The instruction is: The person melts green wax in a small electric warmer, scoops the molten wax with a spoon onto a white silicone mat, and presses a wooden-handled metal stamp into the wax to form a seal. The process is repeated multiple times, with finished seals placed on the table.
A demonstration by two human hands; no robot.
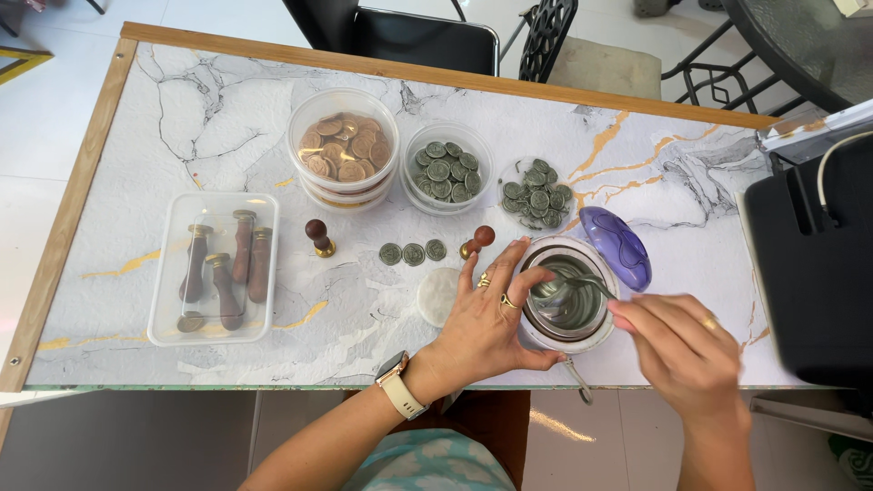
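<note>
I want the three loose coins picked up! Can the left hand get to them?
Probably yes. The left hand rests on the melting pot, and the three loose seals lie just beyond its fingertips with bare table between.

A clear rectangular plastic box (214, 268) lies at the table's left, holding brown wooden-handled stamps; two round clear tubs stand behind the middle, one (343, 150) filled with copper-coloured seals, the other (446, 168) with grey-green seals. No labels, signs or screens show.
</note>
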